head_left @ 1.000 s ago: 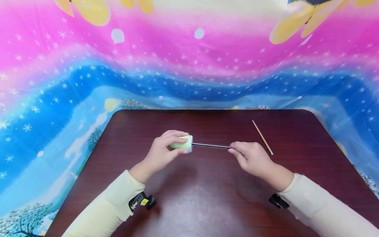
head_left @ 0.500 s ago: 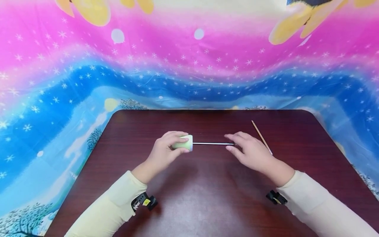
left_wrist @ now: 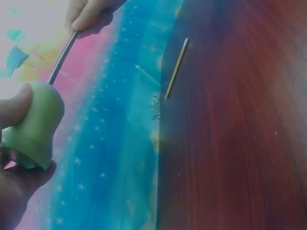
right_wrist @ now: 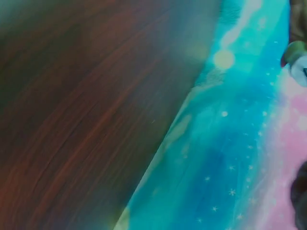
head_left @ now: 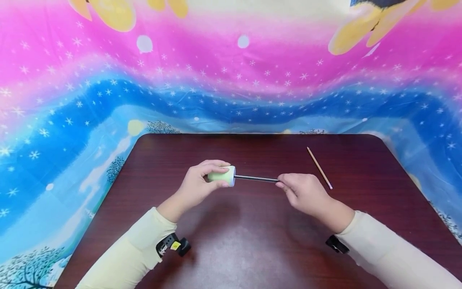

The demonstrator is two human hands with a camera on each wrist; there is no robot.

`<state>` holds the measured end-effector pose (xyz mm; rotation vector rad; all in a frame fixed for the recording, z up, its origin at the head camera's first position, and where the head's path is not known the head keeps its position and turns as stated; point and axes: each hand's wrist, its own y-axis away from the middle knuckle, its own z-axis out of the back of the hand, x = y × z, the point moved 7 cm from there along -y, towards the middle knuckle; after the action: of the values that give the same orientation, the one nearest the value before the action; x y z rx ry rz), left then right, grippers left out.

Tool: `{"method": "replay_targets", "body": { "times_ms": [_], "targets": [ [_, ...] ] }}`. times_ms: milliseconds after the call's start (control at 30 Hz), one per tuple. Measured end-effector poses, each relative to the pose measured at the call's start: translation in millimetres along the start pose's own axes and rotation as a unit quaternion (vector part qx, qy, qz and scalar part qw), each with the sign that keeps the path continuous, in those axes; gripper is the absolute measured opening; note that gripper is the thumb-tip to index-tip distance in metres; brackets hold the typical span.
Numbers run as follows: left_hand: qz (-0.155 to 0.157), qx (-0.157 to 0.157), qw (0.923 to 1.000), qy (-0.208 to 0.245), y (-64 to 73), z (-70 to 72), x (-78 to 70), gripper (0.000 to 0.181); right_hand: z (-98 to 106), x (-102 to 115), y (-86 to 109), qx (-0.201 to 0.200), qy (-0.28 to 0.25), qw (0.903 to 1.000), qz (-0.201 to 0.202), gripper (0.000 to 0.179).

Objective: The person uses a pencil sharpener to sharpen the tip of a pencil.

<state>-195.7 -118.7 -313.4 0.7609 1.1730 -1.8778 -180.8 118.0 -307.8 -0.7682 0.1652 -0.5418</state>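
Observation:
Above the table, my left hand (head_left: 193, 184) holds a pale green pencil sharpener (head_left: 221, 176) between thumb and fingers. In the left wrist view the sharpener (left_wrist: 43, 115) has a narrowed waist. A slim dark pencil (head_left: 256, 178) runs from its right end, roughly level. My right hand (head_left: 308, 194) pinches the pencil's far end between thumb and curled forefinger. The pencil's tip is hidden inside the sharpener. At the right edge of the right wrist view, only part of the sharpener (right_wrist: 296, 51) and dark slivers of hand appear.
A wooden pencil (head_left: 319, 167) with a whitish end lies on the dark red-brown table (head_left: 238, 249), beyond my right hand. A patterned pink and blue cloth (head_left: 231, 88) hangs around the table's back and sides.
Half a second ago my right fingers were spread loosely around the pencil's end; now they pinch it again, as they did one second ago. The left hand keeps its hold, almost still.

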Motion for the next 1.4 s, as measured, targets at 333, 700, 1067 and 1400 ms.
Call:
{"method": "replay_targets", "body": {
  "times_ms": [333, 700, 1067, 1400],
  "targets": [
    [-0.306, -0.028, 0.942, -0.134, 14.0, -6.8, -33.0, 0.027, -26.2, -28.5, 17.0, 0.245, -0.382, 0.8196, -0.35, 0.023],
    [-0.202, -0.03, 0.973, -0.107, 5.6, -5.5, -20.2, 0.035, -22.8, -36.9, 8.8, 0.264, -0.208, 0.8952, -0.293, 0.028],
    [0.11, 0.0, 0.9934, 0.034, -3.2, -0.4, 14.6, 0.035, 6.8, 2.4, 2.6, -0.068, 0.123, 0.9859, 0.09, 0.034],
    [-0.021, 0.01, 0.9996, -0.015, -0.2, 0.1, -2.9, 0.035, -5.1, -10.0, 3.6, 0.088, -0.1, 0.9847, -0.112, 0.017]
  ]
}}
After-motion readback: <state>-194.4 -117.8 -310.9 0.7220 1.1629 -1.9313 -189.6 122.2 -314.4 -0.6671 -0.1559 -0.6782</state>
